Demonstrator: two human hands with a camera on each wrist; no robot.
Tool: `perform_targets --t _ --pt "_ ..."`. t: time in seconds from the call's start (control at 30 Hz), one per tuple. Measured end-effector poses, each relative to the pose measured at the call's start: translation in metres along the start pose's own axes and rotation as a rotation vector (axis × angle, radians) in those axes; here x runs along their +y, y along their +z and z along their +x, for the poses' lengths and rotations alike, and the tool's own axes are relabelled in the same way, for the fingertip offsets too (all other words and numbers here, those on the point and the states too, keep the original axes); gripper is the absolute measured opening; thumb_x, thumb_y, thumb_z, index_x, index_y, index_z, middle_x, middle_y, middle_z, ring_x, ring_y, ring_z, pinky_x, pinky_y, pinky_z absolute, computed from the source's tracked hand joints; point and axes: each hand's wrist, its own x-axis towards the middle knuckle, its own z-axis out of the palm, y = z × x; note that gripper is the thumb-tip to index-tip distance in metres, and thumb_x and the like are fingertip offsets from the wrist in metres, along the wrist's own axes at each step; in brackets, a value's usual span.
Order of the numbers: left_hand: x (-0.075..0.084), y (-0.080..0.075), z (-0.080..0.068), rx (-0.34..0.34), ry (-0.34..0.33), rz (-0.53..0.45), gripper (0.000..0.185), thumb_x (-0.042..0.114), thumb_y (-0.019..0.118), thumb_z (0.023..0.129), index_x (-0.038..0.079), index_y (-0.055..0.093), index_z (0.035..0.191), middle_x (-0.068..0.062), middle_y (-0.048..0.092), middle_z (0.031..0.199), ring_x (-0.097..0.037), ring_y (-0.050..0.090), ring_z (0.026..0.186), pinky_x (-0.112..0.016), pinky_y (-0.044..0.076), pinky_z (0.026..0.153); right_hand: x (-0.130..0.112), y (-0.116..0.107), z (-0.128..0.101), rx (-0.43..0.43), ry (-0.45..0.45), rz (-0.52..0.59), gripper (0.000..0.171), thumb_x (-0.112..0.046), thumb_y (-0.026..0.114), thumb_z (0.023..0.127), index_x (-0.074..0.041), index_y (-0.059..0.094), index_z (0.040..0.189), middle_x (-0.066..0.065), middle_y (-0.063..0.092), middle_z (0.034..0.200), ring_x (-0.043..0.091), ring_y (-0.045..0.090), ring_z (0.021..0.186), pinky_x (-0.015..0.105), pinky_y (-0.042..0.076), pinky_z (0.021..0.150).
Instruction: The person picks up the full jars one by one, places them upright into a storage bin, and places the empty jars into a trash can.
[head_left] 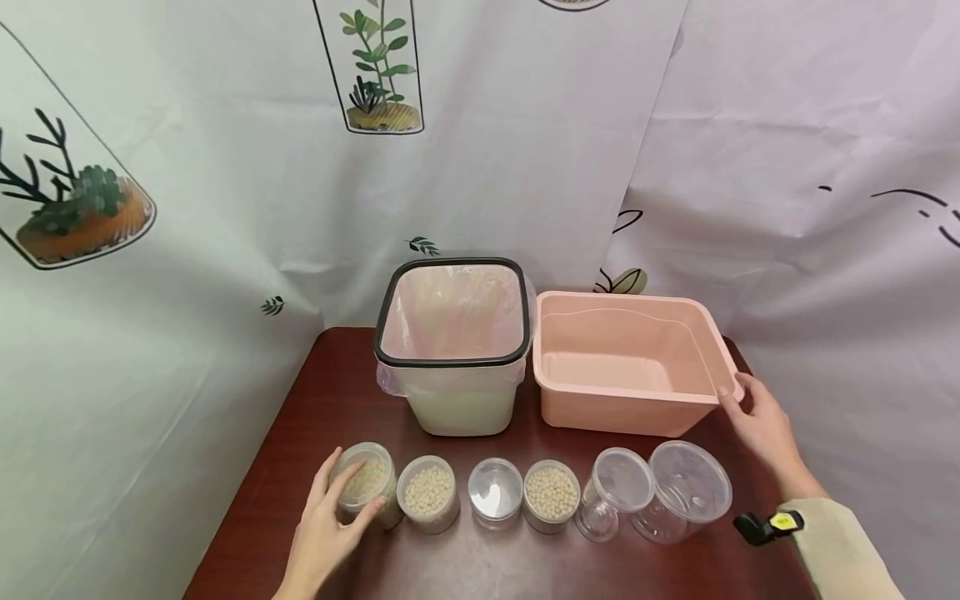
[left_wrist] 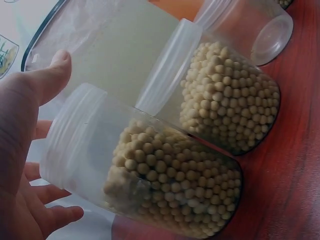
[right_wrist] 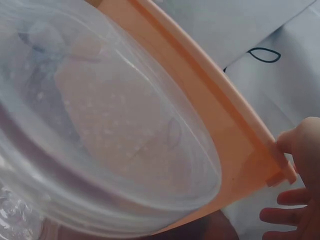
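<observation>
At the near left, my left hand [head_left: 326,521] spreads its fingers around the lidded top of a clear plastic jar [head_left: 365,483]. That jar [left_wrist: 170,185] is partly filled with round beige beans, and in the left wrist view the thumb [left_wrist: 57,72] stands apart from its whitish lid [left_wrist: 67,137]. A second jar [left_wrist: 225,95] of the same beans stands right beside it. My right hand [head_left: 765,429] is at the near right corner of a pink rectangular basin [head_left: 607,408]. Its thumb touches the basin's rim [right_wrist: 240,100], with the other fingers extended below the corner.
A whitish bin [head_left: 465,400] with a black rim and plastic liner stands left of the basin. Rightward along the row are a clear jar [head_left: 495,492], another jar of beans [head_left: 551,496], and two transparent jars [head_left: 618,483] [head_left: 690,483]. White patterned cloth [head_left: 525,192] hangs behind the dark red table [head_left: 300,417].
</observation>
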Motion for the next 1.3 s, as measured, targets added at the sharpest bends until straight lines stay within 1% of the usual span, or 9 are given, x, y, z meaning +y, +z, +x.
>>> perform_targets --t 0.13,0.27,0.33,0.47,0.6,0.83,1.13,1.23,1.3 --pt "-0.002 0.003 -0.004 -0.012 -0.011 -0.001 0.065 0.028 0.085 0.065 0.013 0.059 0.123 -0.016 0.032 0.143 -0.046 0.045 0.114 -0.055 0.047 0.057 0.001 0.002 0.000 -0.015 0.025 -0.001 0.063 -0.036 0.043 0.097 0.010 0.028 0.138 0.039 0.034 0.131 0.053 0.038 0.113 0.064 0.031 0.088" --pt "-0.005 0.007 -0.006 0.013 0.004 -0.017 0.071 0.025 0.088 0.060 0.014 0.059 0.124 -0.021 0.033 0.141 -0.047 0.042 0.116 -0.059 0.046 0.069 0.002 0.002 0.000 -0.025 0.040 -0.001 0.064 -0.037 0.042 0.097 0.009 0.026 0.139 0.039 0.034 0.131 0.054 0.037 0.114 0.065 0.031 0.089" --pt "-0.007 0.009 -0.006 0.030 0.013 -0.024 0.073 0.022 0.089 0.057 0.014 0.059 0.124 -0.022 0.036 0.138 -0.045 0.042 0.117 -0.055 0.044 0.078 0.002 0.002 -0.001 -0.031 0.042 -0.007 0.064 -0.037 0.042 0.097 0.008 0.025 0.140 0.040 0.035 0.130 0.054 0.039 0.112 0.064 0.032 0.087" --pt "-0.009 0.010 -0.005 0.041 0.030 -0.047 0.074 0.018 0.090 0.055 0.014 0.060 0.123 -0.023 0.040 0.132 -0.039 0.042 0.118 -0.027 0.036 0.095 0.003 0.003 -0.002 -0.043 0.061 -0.008 0.066 -0.039 0.041 0.097 0.006 0.022 0.141 0.041 0.036 0.128 0.053 0.041 0.110 0.064 0.034 0.085" --pt "-0.009 0.011 -0.003 0.065 0.062 -0.079 0.071 0.014 0.090 0.054 0.009 0.062 0.120 -0.024 0.042 0.128 -0.037 0.042 0.116 -0.006 0.021 0.094 0.004 0.005 -0.001 -0.052 0.084 0.001 0.067 -0.041 0.040 0.097 0.005 0.019 0.143 0.041 0.033 0.130 0.054 0.039 0.111 0.065 0.034 0.085" --pt "-0.011 0.012 -0.001 0.119 0.077 -0.107 0.066 0.009 0.089 0.054 0.007 0.065 0.114 -0.021 0.046 0.123 -0.031 0.046 0.109 -0.007 0.025 0.092 0.004 0.009 -0.001 -0.041 0.108 0.022 0.068 -0.041 0.040 0.097 0.004 0.019 0.143 0.040 0.034 0.130 0.053 0.041 0.110 0.064 0.034 0.085" --pt "-0.015 0.014 0.001 0.127 0.083 -0.132 0.064 0.007 0.088 0.054 0.006 0.065 0.113 -0.022 0.045 0.123 -0.027 0.045 0.109 -0.008 0.029 0.091 0.006 0.011 -0.002 -0.039 0.100 0.065 0.065 -0.038 0.040 0.098 0.003 0.018 0.143 0.039 0.034 0.130 0.050 0.042 0.108 0.063 0.035 0.084" --pt "-0.015 0.014 0.000 0.142 0.072 -0.132 0.064 0.006 0.089 0.053 0.006 0.066 0.112 -0.021 0.045 0.122 -0.025 0.046 0.108 -0.007 0.030 0.090 0.006 0.011 -0.001 -0.047 0.080 0.103 0.064 -0.036 0.041 0.098 0.004 0.018 0.143 0.038 0.033 0.131 0.047 0.042 0.108 0.054 0.039 0.081" --pt "-0.015 0.014 0.000 0.155 0.066 -0.129 0.064 0.006 0.089 0.052 0.006 0.066 0.112 -0.021 0.045 0.121 -0.022 0.046 0.108 -0.006 0.031 0.089 0.008 0.011 0.001 -0.047 0.062 0.136 0.064 -0.035 0.042 0.098 0.005 0.019 0.143 0.037 0.034 0.131 0.044 0.044 0.104 0.039 0.043 0.076"
